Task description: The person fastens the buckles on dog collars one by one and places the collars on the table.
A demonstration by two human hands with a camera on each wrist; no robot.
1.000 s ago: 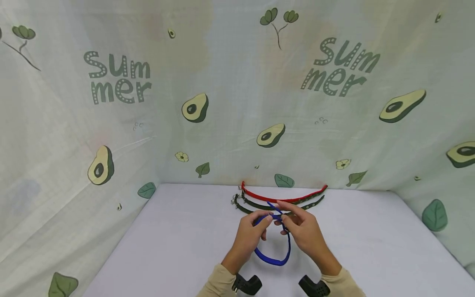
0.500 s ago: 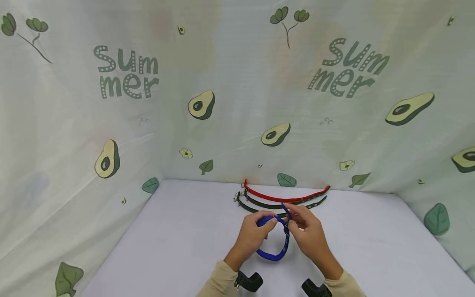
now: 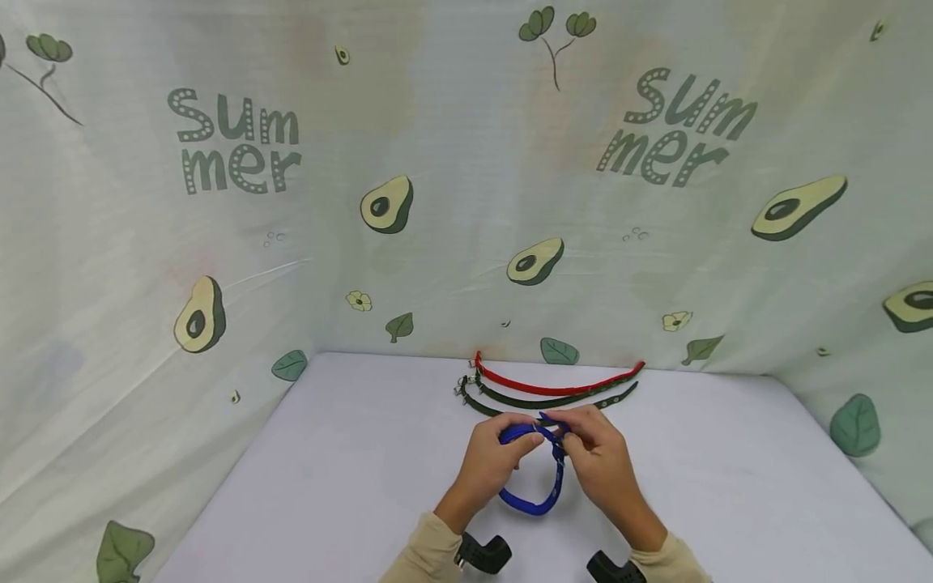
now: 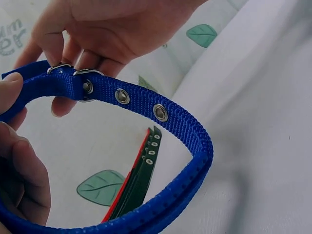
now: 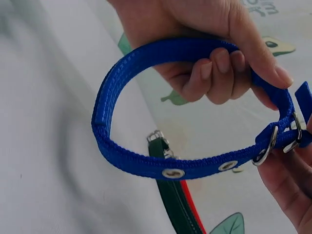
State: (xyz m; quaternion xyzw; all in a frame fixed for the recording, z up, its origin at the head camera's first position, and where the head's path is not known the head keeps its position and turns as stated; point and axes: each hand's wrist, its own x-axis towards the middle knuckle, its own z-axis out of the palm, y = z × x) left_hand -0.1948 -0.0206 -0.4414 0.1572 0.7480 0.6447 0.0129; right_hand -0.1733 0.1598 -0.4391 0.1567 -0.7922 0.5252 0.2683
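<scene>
A blue webbing collar [image 3: 535, 508], bent into a loop, is held above the table between both hands. My left hand [image 3: 490, 460] grips the loop's left side, thumb on the band and the other fingers curled. My right hand [image 3: 603, 461] pinches the strap near the metal buckle [image 5: 294, 139], and the strap's short tip sticks up there. The left wrist view shows the strap running through the buckle and a D-ring [image 4: 87, 72], with metal eyelets [image 4: 161, 112] along the band. My right fingers partly hide the buckle end.
Behind the hands, a red collar [image 3: 535, 389] and two dark green collars [image 3: 510, 401] lie curved on the white table [image 3: 364, 470]. A printed cloth [image 3: 452, 162] hangs at the table's back and sides.
The strap's loose tip stood up between the hands earlier; it now lies lower and bends left at the right fingertips. The right hand has shifted slightly, and the left keeps its grip.
</scene>
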